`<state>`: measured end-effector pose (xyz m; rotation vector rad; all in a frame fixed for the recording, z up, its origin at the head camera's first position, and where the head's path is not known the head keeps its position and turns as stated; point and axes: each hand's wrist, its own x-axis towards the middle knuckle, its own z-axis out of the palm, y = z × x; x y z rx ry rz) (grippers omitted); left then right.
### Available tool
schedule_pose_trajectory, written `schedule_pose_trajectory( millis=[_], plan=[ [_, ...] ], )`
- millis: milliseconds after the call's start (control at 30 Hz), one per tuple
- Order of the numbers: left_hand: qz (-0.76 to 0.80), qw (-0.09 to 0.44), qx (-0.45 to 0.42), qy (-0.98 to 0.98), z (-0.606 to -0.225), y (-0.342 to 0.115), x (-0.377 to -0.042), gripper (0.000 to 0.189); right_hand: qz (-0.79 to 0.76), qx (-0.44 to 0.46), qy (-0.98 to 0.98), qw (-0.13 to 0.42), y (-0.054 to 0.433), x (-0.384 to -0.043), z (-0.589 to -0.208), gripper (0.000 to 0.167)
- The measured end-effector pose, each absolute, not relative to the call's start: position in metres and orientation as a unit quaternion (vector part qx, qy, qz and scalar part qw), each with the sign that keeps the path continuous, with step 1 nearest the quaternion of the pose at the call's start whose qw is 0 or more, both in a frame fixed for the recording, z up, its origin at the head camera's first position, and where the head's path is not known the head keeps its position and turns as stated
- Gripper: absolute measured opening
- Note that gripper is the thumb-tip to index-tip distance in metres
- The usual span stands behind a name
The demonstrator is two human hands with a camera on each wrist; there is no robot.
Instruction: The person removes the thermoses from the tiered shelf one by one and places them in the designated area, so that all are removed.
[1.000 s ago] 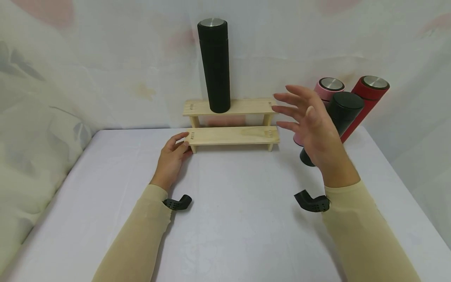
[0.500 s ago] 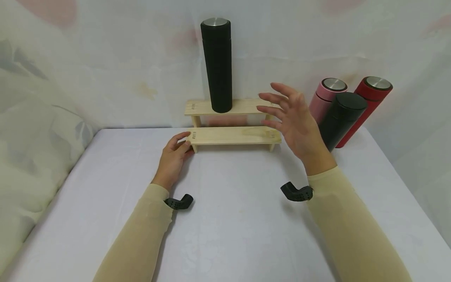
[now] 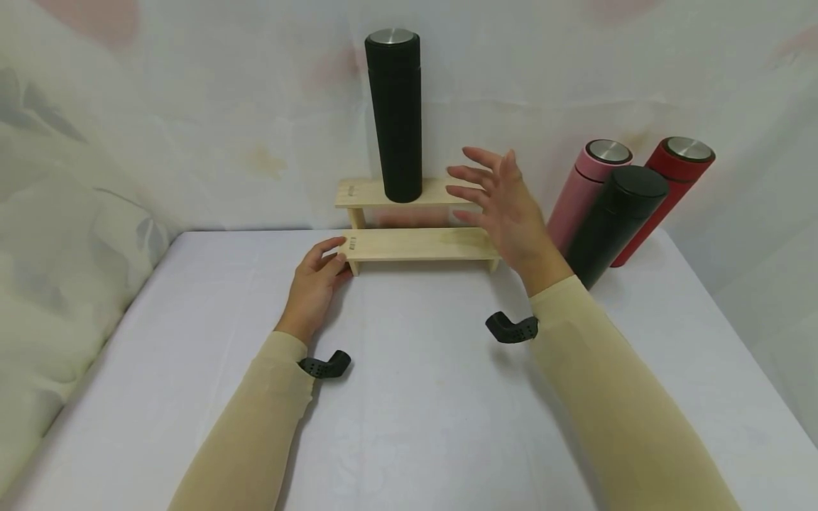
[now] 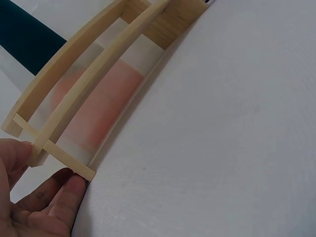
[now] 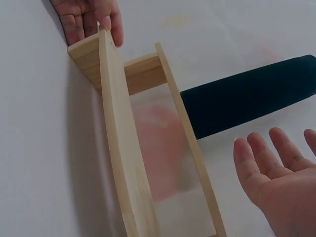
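Observation:
A light wooden two-step display stand [image 3: 415, 245] is at the back of the table. My left hand [image 3: 312, 287] grips the left end of its lower step; in the left wrist view, fingertips [image 4: 74, 183] touch the end leg. On the upper step stands a tall black thermos bottle [image 3: 397, 121] with a silver-topped lid. My right hand [image 3: 508, 220] is in the air in front of the stand's right end, fingers spread and holding nothing. The right wrist view has its fingers [image 5: 284, 148] near the black bottle, apart from it.
Right of the stand are a pink thermos [image 3: 588, 181], a dark thermos with an all-black lid [image 3: 616, 220] and a red thermos [image 3: 671, 177]. A white cloth covers the table [image 3: 409, 411]. Pale fabric hangs behind, and a patterned cushion-like bulk [image 3: 70, 270] lines the left.
My right hand has moved left, away from the group of bottles and towards the black thermos on the stand. My left hand has stayed on the step's end.

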<state>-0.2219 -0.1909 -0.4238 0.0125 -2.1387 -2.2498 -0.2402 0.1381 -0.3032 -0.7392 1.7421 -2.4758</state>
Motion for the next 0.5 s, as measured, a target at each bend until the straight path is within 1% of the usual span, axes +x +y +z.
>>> schedule_pose_trajectory(
  millis=[133,367,500],
  plan=[
    [-0.725,0.021,0.001,-0.688,-0.425,-0.192,-0.222,0.041,-0.803,-0.211,0.558,0.014,0.129,-0.248,-0.304,0.094],
    [-0.729,0.024,0.0,-0.684,-0.427,-0.191,-0.224,0.041,-0.802,-0.17,0.572,0.015,0.113,-0.26,-0.305,0.08],
    [-0.725,0.024,0.002,-0.688,-0.428,-0.19,-0.223,0.041,-0.795,-0.155,0.586,0.005,0.11,-0.267,-0.305,0.075]
  ],
)
